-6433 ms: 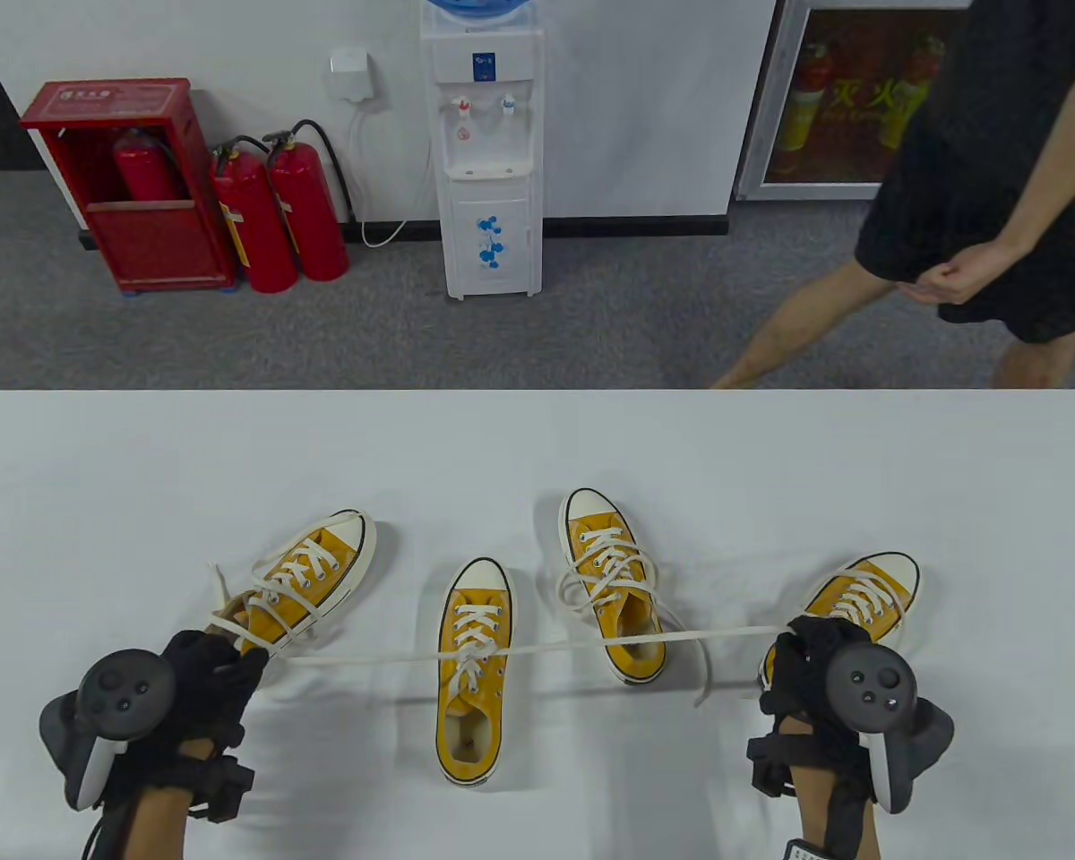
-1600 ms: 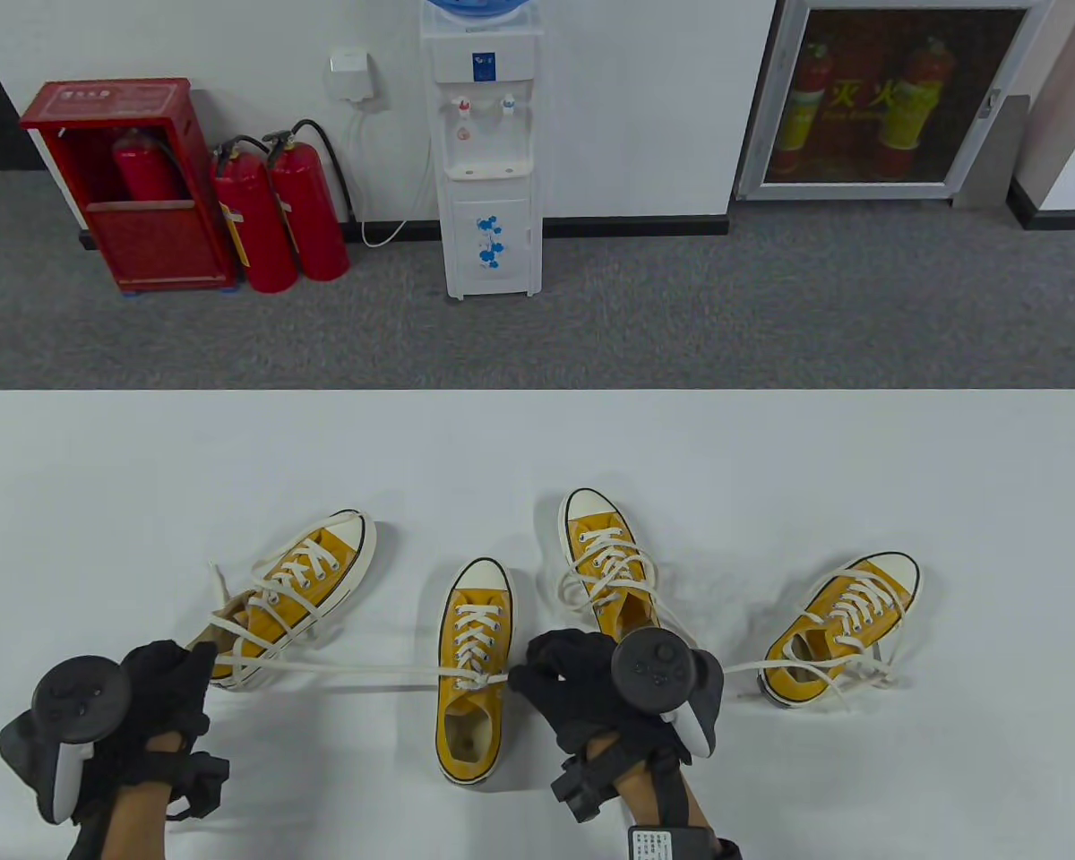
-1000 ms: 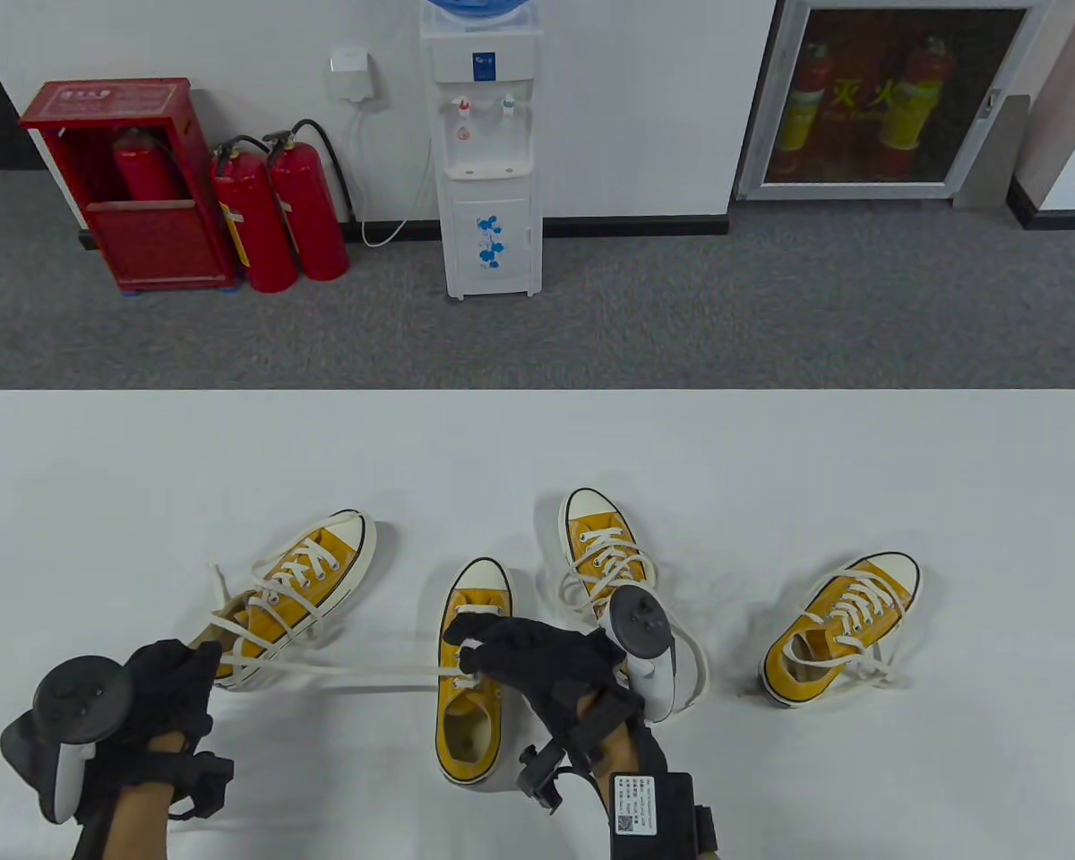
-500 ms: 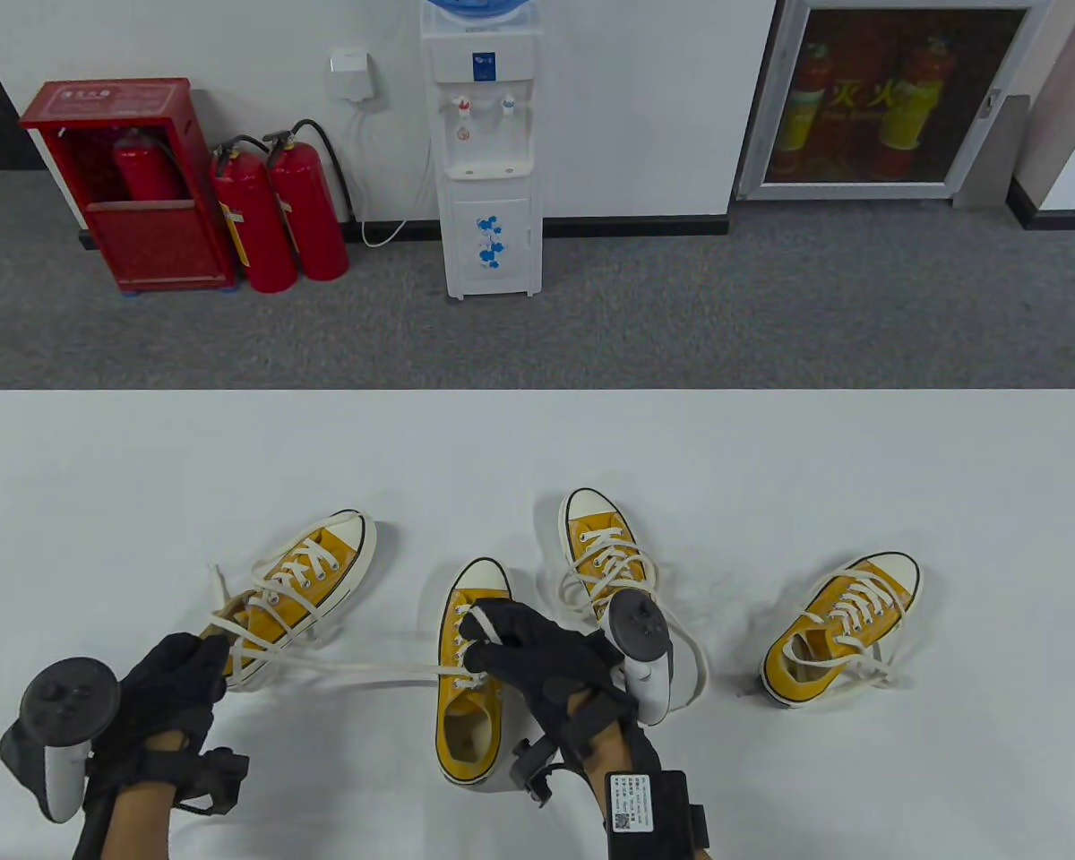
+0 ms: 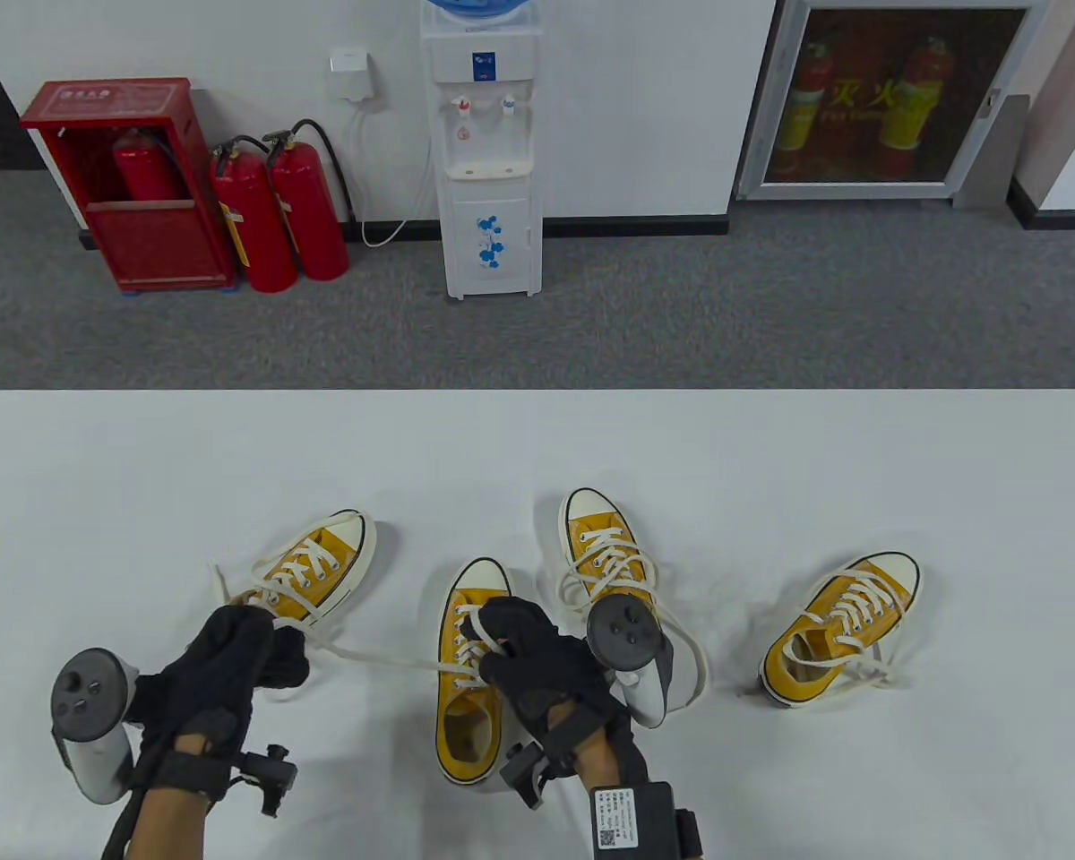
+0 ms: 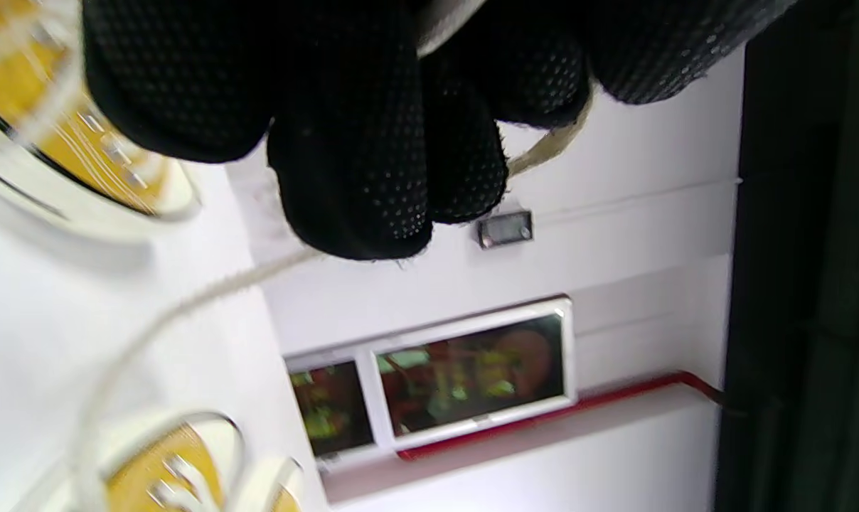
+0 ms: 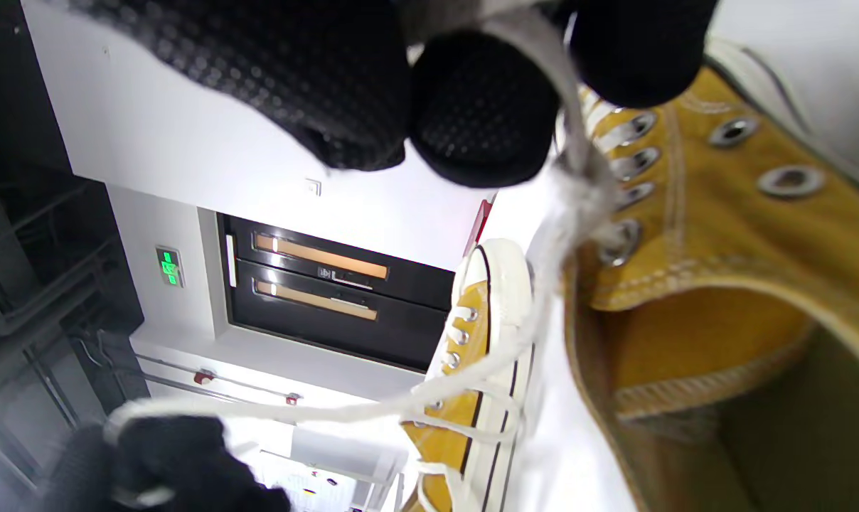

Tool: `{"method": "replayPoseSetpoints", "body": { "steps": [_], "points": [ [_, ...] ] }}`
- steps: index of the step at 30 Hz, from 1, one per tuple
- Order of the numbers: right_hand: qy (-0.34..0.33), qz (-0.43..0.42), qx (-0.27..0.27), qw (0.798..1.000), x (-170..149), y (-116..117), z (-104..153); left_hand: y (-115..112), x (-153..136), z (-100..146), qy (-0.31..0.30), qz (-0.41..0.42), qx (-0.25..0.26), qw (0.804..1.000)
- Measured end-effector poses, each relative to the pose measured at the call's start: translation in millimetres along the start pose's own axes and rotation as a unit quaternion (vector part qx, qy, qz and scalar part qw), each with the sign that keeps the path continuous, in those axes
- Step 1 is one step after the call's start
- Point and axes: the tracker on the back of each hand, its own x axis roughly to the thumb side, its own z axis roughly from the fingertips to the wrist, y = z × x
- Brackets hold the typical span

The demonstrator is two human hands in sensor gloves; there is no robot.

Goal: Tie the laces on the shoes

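Observation:
Four yellow canvas shoes with white laces lie on the white table (image 5: pixel 770 466). My right hand (image 5: pixel 488 640) is over the middle shoe (image 5: pixel 470 717) and pinches a fold of its lace just above the top eyelets; the pinch shows in the right wrist view (image 7: pixel 564 85). My left hand (image 5: pixel 273 640) grips the other end of that lace (image 5: pixel 376 658) beside the left shoe (image 5: pixel 318 564). The lace runs taut between my hands. In the left wrist view the lace (image 6: pixel 188 302) passes under my curled fingers (image 6: pixel 358 156).
A third shoe (image 5: pixel 605 573) lies just behind my right hand, its loose lace trailing right. A fourth shoe (image 5: pixel 847 618) lies at the far right. A water dispenser (image 5: pixel 488 152) and red fire extinguishers (image 5: pixel 273 215) stand on the floor beyond the table.
My left hand has moved right and forward with the lace end and turned over. My right hand has stayed on the middle shoe, still pinching the lace. The span between my hands is shorter.

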Motion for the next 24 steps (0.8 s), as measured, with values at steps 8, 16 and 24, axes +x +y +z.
{"method": "replayPoseSetpoints", "body": {
  "steps": [8, 16, 24],
  "points": [
    [0.003, 0.051, -0.036, 0.998, 6.5, 5.4, 0.0, -29.8, 33.7, -13.3, -0.044, 0.073, -0.059, 0.995],
    [0.003, 0.105, -0.045, 0.993, 13.5, 15.0, -2.4, -72.9, 46.5, -20.6, -0.056, 0.168, -0.153, 0.972],
    [-0.015, 0.162, -0.011, 0.987, 20.0, 23.5, -2.3, -101.0, 56.1, -26.9, -0.058, 0.192, -0.208, 0.957]
  ]
}}
